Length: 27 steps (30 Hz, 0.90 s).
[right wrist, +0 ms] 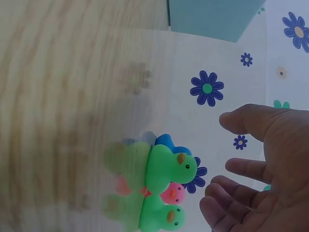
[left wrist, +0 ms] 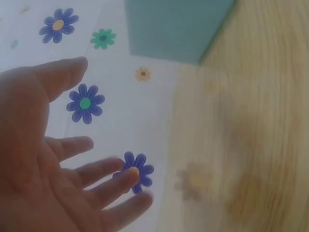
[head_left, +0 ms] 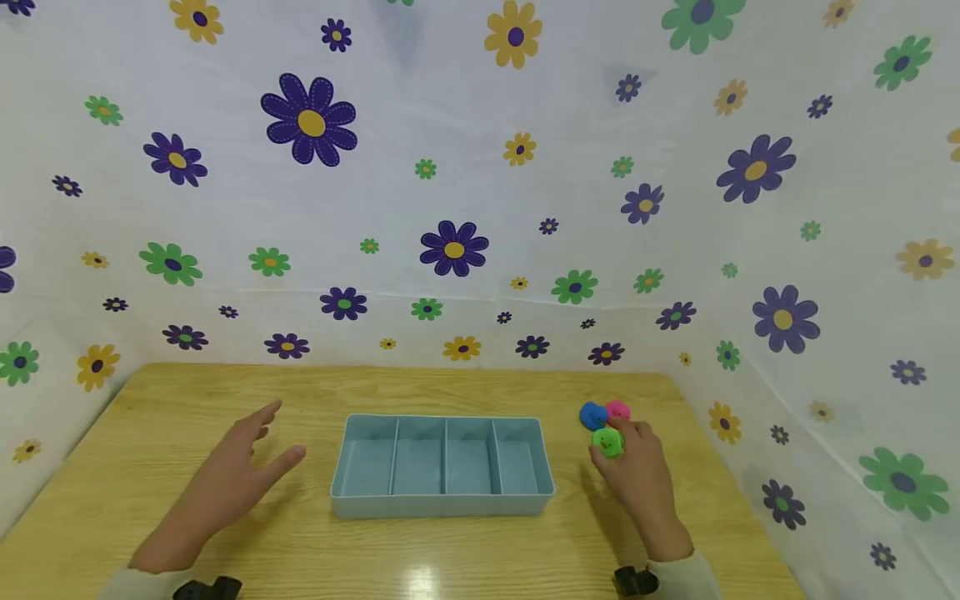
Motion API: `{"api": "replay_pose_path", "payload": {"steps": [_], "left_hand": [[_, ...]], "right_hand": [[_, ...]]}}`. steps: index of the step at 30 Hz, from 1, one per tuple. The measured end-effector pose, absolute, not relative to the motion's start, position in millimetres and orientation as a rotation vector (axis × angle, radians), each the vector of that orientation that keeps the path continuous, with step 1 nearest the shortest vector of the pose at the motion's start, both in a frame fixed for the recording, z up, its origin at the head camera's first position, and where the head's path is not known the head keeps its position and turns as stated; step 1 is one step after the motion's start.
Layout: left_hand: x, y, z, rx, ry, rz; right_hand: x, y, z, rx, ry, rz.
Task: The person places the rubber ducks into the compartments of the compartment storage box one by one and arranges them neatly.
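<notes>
Tray (head_left: 442,506) on table (head_left: 480,389); right of it, ducks (head_left: 606,443) near relaxed right hand (head_left: 641,471); left, spread left hand (head_left: 231,475); behind, flowered cloth (head_left: 420,92).

A desk (head_left: 450,390) nook walled in by flowered sheeting (head_left: 405,92)

The glossy, wood-grained surface is enclosed at the back and both sides by white, creased sheeting printed with purple, yellow and green flowers (head_left: 310,123), by which a small, purpose-arranged booth is suggested. Black devices (head_left: 636,581) are worn at both wrists, as in a recording space. Whether the booth is housed in a home, lab or office cannot be told.
</notes>
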<state>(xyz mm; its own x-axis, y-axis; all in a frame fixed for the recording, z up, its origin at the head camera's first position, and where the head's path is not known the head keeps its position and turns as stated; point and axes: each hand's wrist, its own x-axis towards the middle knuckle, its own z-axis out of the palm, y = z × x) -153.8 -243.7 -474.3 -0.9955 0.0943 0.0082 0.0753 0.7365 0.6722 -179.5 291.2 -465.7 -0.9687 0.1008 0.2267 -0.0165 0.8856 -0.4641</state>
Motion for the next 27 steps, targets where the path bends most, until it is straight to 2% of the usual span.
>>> {"api": "replay_pose_path", "payload": {"steps": [5, 13, 27], "left_hand": [[-149.8, -226.4, -473.9, 0.192, 2.636, 1.415], [-148.4, -208.9, -478.8, 0.091, 2.163, 1.803], [-155.9, -206.6, -489.8, 0.084, 1.959, 1.888]], "right_hand": [[-179.1, 295.7, -471.0, -0.072, -2.821, 0.695], [-183.2, 304.3, -474.7, -0.048, -2.84, 0.707], [-191.2, 314.3, -474.9, -0.083, -2.885, 0.742]]}}
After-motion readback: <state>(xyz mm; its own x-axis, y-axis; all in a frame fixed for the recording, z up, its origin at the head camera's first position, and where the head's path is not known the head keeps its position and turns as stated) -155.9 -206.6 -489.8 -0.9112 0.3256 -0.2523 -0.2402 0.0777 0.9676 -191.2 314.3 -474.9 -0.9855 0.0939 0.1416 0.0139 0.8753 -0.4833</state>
